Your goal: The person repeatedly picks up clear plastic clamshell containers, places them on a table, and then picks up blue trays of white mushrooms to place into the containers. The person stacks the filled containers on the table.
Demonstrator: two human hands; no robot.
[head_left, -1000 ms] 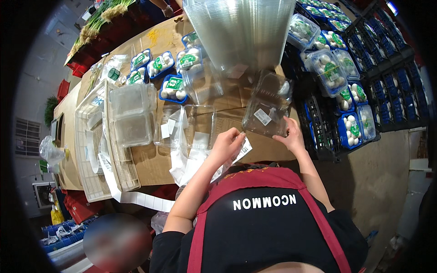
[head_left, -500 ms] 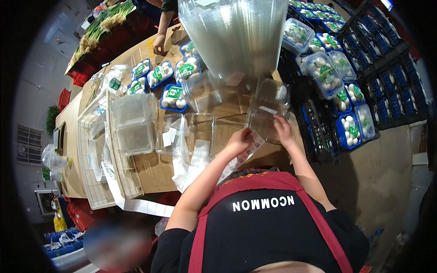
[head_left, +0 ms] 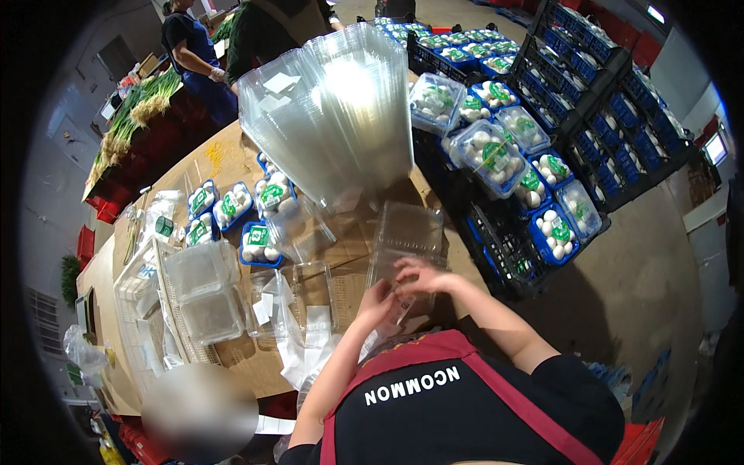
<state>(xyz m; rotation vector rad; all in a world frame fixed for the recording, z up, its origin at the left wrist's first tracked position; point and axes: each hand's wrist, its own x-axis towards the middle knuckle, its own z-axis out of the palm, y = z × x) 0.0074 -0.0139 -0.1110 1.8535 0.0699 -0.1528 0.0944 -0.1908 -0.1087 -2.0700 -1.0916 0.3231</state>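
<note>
A long table (head_left: 232, 159) covered with brown cardboard is seen. On it, a tall stack of clear plastic clamshell lids (head_left: 337, 108) is stood near the far edge, with blue trays of white mushrooms (head_left: 232, 213) set just beside it. Empty clear containers (head_left: 203, 291) are laid nearer, next to strips of white label backing (head_left: 314, 333). A single clear clamshell (head_left: 407, 244) is rested at the near edge.

Blue mushroom punnets (head_left: 232, 208), green onions (head_left: 133, 116) (far bench), black crates (head_left: 612, 93)
</note>
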